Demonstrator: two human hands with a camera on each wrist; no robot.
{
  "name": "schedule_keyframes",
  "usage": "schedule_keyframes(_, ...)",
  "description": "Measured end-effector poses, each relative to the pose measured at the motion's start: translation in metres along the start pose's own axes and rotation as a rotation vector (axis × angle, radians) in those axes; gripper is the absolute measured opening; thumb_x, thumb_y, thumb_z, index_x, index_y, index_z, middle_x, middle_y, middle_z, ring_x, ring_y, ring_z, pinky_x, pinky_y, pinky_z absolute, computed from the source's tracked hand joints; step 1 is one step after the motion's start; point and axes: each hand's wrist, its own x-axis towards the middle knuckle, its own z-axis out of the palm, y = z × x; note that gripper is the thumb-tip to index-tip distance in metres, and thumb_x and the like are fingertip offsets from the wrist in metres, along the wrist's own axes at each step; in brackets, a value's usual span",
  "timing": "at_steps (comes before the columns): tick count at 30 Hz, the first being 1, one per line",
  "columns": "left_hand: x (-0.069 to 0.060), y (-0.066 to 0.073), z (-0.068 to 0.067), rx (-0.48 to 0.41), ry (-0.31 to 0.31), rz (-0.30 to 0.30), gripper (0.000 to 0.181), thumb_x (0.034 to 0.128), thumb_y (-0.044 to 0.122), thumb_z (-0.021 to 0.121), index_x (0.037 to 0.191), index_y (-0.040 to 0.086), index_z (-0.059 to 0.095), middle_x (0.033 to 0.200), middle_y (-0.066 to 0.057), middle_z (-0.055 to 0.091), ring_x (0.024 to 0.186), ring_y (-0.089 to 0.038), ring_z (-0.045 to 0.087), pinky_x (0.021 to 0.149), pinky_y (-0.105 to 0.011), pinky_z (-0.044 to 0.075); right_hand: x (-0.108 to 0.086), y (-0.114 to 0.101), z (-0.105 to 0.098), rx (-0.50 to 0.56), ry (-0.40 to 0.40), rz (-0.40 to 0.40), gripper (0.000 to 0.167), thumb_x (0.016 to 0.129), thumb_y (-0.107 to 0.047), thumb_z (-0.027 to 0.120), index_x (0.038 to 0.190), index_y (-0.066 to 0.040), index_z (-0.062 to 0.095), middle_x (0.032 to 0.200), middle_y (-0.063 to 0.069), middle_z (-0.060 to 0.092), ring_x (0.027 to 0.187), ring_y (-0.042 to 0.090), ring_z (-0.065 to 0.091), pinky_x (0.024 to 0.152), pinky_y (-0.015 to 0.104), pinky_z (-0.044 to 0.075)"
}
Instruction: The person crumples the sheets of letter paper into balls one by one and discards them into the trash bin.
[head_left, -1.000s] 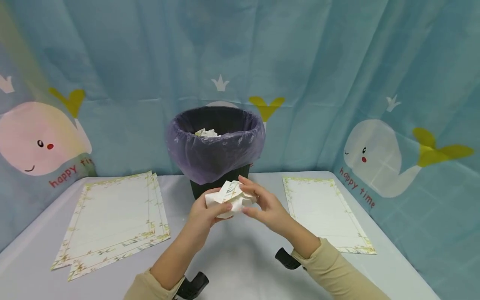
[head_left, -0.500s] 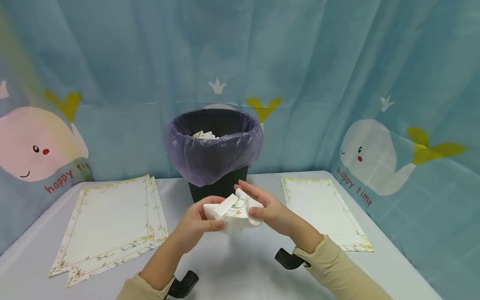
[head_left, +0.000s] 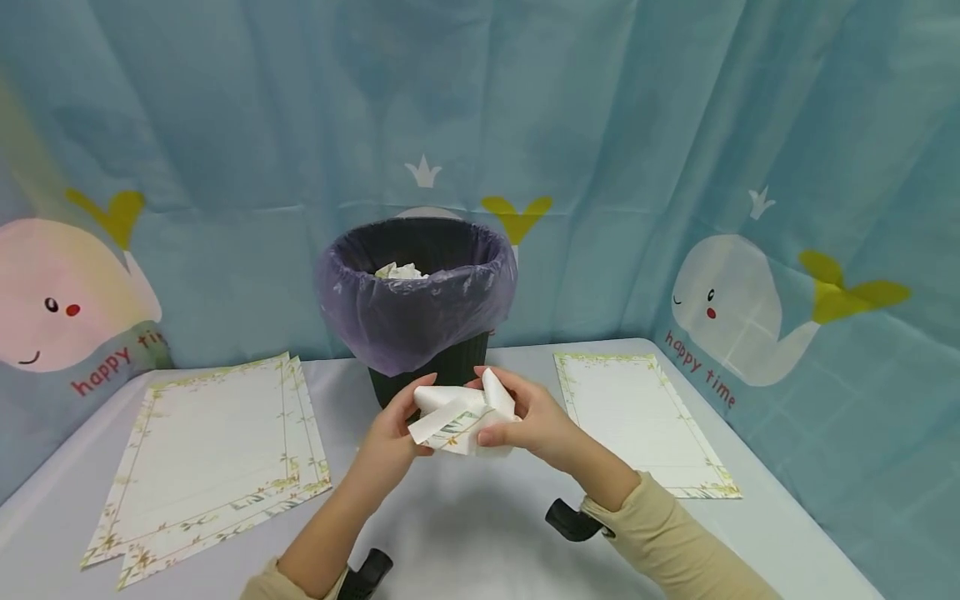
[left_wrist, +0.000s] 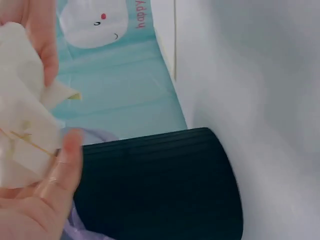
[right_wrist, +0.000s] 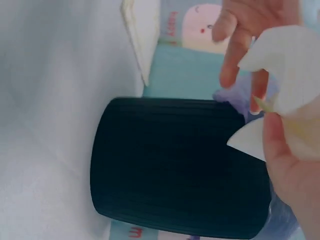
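a crumpled sheet [head_left: 459,423] is held above the table [head_left: 480,542], between both hands: the right hand [head_left: 542,423] pinches its right end, thumb in front; the left hand [head_left: 392,432] bends fingers and thumb around its left end. behind, near the table's far edge, stands a purple-lined bin [head_left: 420,325]; bordered pages [head_left: 206,442] lie toward the left edge.

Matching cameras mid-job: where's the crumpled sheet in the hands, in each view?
Head: crumpled sheet just below centre, between left hand and right hand.
Left wrist: left edge, cut off.
Right wrist: right edge, cut off.
Shared landmark: dark bin.
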Motion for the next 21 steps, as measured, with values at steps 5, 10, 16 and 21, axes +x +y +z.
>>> schedule_keyframes(5,-0.0067,0.0062,-0.0011,0.103,-0.003,-0.056,0.061,0.1041,0.034,0.042,0.154,0.008,0.019,0.145,-0.021,0.036,0.117,-0.036,0.050,0.075,-0.039,0.052,0.0005,-0.0002,0.0024,-0.141,0.068,-0.070,0.082,0.078,-0.013,0.082,0.143,0.008,0.036,0.132,0.018,0.051,0.106,0.020,0.056,0.083,0.032,0.053)
schedule_keyframes(10,-0.0095,0.0038,-0.0066,0.069,-0.139,0.008,0.102,0.0907,0.060,0.055,0.154,0.003,0.000,0.148,-0.024,0.025,0.121,-0.035,0.050,0.088,-0.038,0.051,0.0008,-0.0001,0.0023,-0.268,0.086,-0.122,0.080,0.077,-0.011,0.083,0.142,0.007,0.039,0.130,0.019,0.053,0.102,0.025,0.056,0.080,0.031,0.053)
schedule_keyframes(16,-0.0067,0.0009,-0.0060,0.027,-0.107,0.021,0.070,0.0912,0.012,0.069,0.147,0.001,0.028,0.134,-0.020,0.042,0.104,-0.025,0.061,0.085,-0.028,0.051,-0.0007,-0.0017,0.0051,-0.300,0.024,-0.160,0.079,0.077,0.001,0.079,0.143,0.009,0.037,0.129,0.023,0.053,0.101,0.026,0.055,0.079,0.030,0.053)
schedule_keyframes(21,-0.0064,-0.0012,-0.0074,0.000,-0.021,0.041,0.064,0.0880,-0.001,0.069,0.142,0.000,0.034,0.130,-0.020,0.045,0.105,-0.027,0.058,0.082,-0.028,0.053,0.0016,0.0008,0.0101,-0.320,-0.001,-0.200,0.074,0.075,0.008,0.078,0.139,0.011,0.041,0.131,0.026,0.052,0.101,0.021,0.056,0.081,0.031,0.053)
